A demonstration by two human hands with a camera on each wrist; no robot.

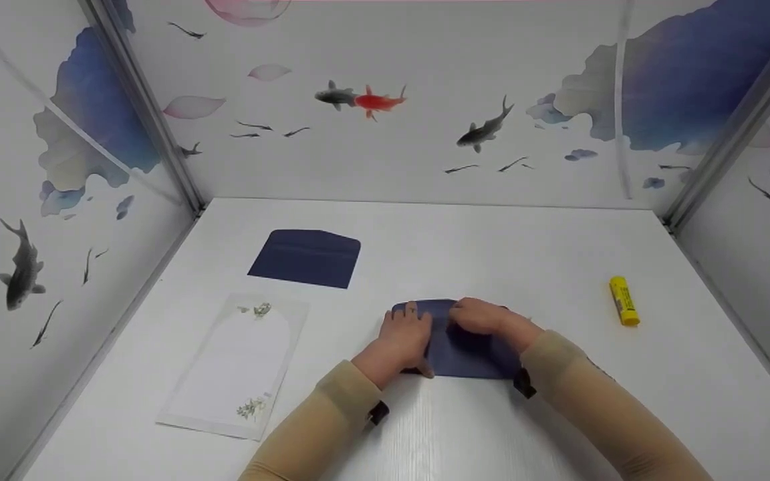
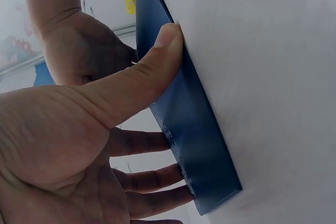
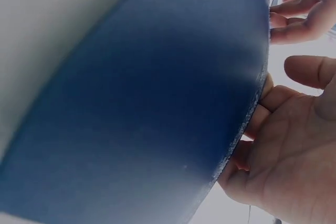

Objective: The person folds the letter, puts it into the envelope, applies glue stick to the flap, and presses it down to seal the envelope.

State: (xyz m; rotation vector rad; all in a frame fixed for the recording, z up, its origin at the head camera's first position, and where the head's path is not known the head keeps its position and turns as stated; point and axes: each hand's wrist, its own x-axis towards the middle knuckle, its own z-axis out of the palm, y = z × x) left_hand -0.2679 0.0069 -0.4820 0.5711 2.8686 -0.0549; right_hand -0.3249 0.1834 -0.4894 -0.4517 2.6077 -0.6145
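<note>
A dark blue envelope [image 1: 468, 364] lies on the white table in front of the person, under both hands. My left hand [image 1: 406, 334] presses on its left part with long, spread fingers. In the left wrist view that thumb [image 2: 168, 38] lies along the near edge of the envelope [image 2: 199, 140]. Further right, my right hand [image 1: 482, 317] rests on the envelope's upper part with its fingers bent in. The right wrist view shows its curled fingers against the envelope [image 3: 136, 98] and its thumb [image 3: 310, 72] standing free.
A second dark blue envelope [image 1: 308, 260] lies at the back left. In front of it is a clear sleeve [image 1: 231, 367] with a white, leaf-printed sheet. Off to the right lies a yellow glue stick [image 1: 623, 302]. Printed panels [image 1: 392, 167] enclose the table.
</note>
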